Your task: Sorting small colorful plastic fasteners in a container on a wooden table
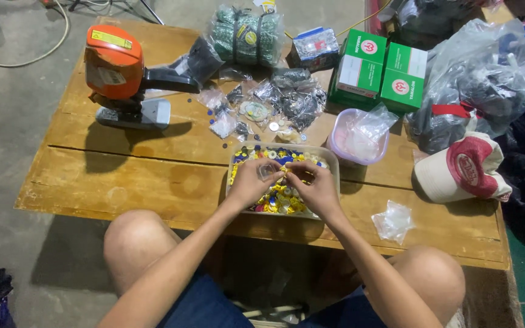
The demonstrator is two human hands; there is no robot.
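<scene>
While both hands [284,179] meet over the button tray [333,159], fingers pinch something small.

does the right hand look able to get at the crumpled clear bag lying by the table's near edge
Probably yes. The right hand is over the tray of buttons, and the crumpled clear bag lies just to its right on bare wooden table, with nothing between them.

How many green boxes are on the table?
2. Both green boxes stand side by side at the table's far edge: one on the left, the other right beside it. More may hide behind the bags.
</scene>
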